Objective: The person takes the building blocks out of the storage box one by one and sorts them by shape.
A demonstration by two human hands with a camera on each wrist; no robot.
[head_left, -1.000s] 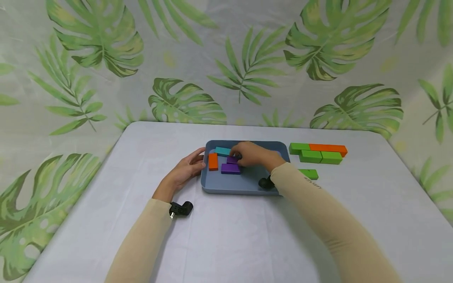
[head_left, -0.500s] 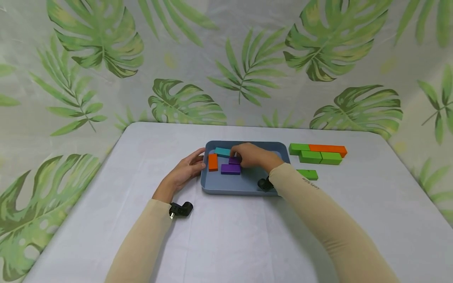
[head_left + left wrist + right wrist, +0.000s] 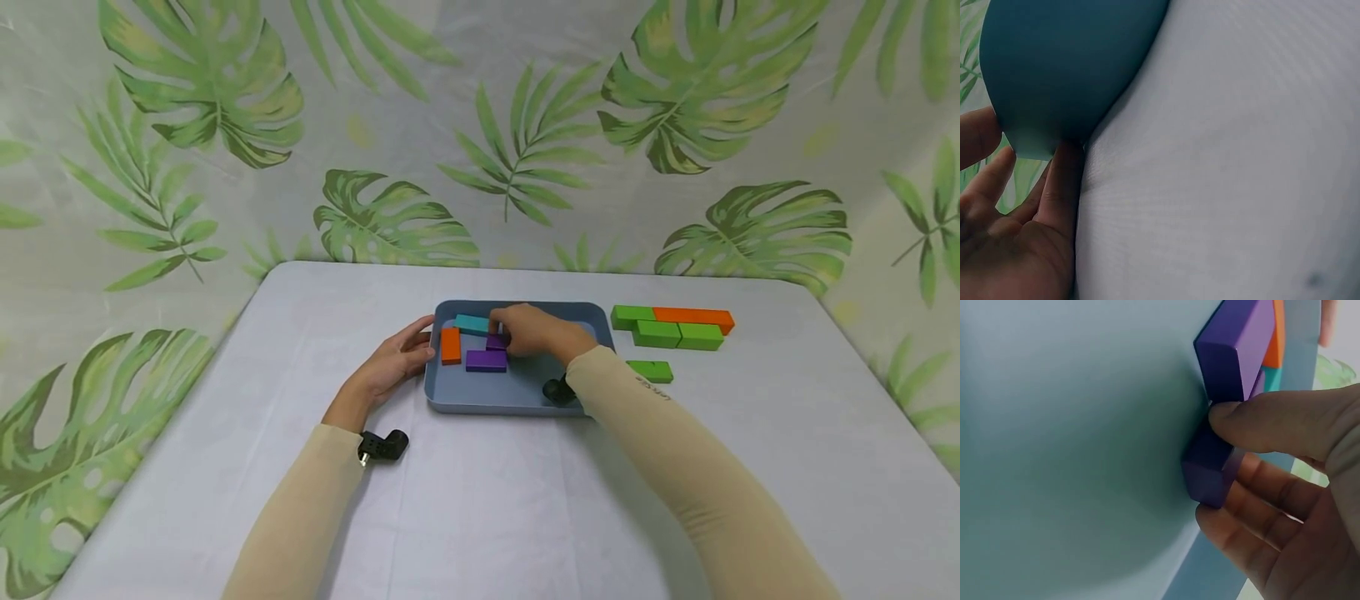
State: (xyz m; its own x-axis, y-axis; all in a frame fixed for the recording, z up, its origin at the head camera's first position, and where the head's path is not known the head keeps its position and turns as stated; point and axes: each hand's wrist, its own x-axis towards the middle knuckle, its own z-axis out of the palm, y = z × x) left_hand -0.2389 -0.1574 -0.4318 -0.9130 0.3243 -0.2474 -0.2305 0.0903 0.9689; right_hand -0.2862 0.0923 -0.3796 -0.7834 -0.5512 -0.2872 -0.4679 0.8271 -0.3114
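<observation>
A grey-blue tray (image 3: 517,408) lies on the white table with several blocks in it. My right hand (image 3: 528,329) is over its middle. In the right wrist view its thumb and fingers pinch a dark purple block (image 3: 1207,465). One end of that block lies close to another purple block (image 3: 1222,359), which rests flat in the tray. From the head, a partly covered purple block (image 3: 495,342) shows beside the fingers; I cannot tell whether it is the pinched one. My left hand (image 3: 392,360), fingers extended, touches the tray's left end from outside.
Inside the tray's left part lie an orange block (image 3: 450,346) and a teal block (image 3: 472,325). Right of the tray are an orange block (image 3: 693,318), a green block (image 3: 632,317), two more green blocks in front of them, and a single green block (image 3: 652,372) nearer.
My right hand has barely moved over the tray. The partly covered purple block beside its fingers shows a little less. My left hand stays at the tray's left end.
</observation>
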